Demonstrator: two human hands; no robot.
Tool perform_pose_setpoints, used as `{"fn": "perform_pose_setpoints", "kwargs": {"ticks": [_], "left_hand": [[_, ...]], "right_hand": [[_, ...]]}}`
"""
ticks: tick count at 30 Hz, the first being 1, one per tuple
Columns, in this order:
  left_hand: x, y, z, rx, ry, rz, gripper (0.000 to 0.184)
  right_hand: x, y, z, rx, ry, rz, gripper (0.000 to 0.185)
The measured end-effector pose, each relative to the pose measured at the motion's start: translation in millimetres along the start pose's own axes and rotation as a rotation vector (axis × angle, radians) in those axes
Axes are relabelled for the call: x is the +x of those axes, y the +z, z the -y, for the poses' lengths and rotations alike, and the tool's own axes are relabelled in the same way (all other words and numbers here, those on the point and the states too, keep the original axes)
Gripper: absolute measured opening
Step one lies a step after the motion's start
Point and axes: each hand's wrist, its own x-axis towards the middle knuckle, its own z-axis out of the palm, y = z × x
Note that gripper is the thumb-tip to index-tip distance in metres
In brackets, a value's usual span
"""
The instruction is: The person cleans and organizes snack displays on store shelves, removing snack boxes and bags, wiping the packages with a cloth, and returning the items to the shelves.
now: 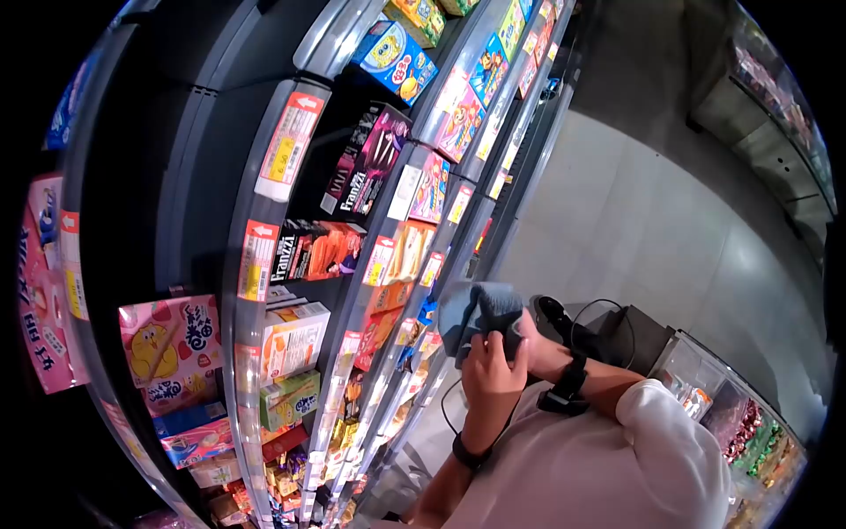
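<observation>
A blue-grey cloth (pixel 480 317) is bunched up between my two hands, beside the shelf edges. My left hand (pixel 492 375), with a black band on its wrist, has its fingers bent and pressed onto the near side of the cloth. On the far side, my right hand (pixel 533 344) is against the cloth, and its fingers are mostly hidden by the folds. A black strap with a device is around the right wrist.
Tilted in view, store shelves (pixel 242 212) hold a pink snack box (pixel 172 339), black Franzzi boxes (pixel 366 163) and a blue box (pixel 395 62). Grey floor tiles (pixel 643 203) lie beyond. A display case (pixel 749 397) with wrapped sweets stands at the lower right, and another at the upper right.
</observation>
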Motion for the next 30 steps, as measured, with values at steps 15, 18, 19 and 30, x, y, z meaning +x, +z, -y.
{"fn": "perform_pose_setpoints", "kwargs": {"ticks": [15, 18, 19, 30], "left_hand": [[-6, -42, -16, -0.335, -0.114, 0.081, 0.029], [-6, -34, -17, -0.342, -0.1, 0.122, 0.028], [-4, -31, -18, -0.323, -0.084, 0.165, 0.028], [156, -90, 14, -0.178, 0.26, -0.309, 0.021]], "right_hand": [[-7, 47, -19, -0.512, -0.179, 0.12, 0.027], [-8, 49, -16, -0.784, -0.315, 0.119, 0.024], [-8, 48, -13, -0.926, -0.392, 0.096, 0.024], [-60, 86, 51, -2.479, -0.816, -0.686, 0.019]]}}
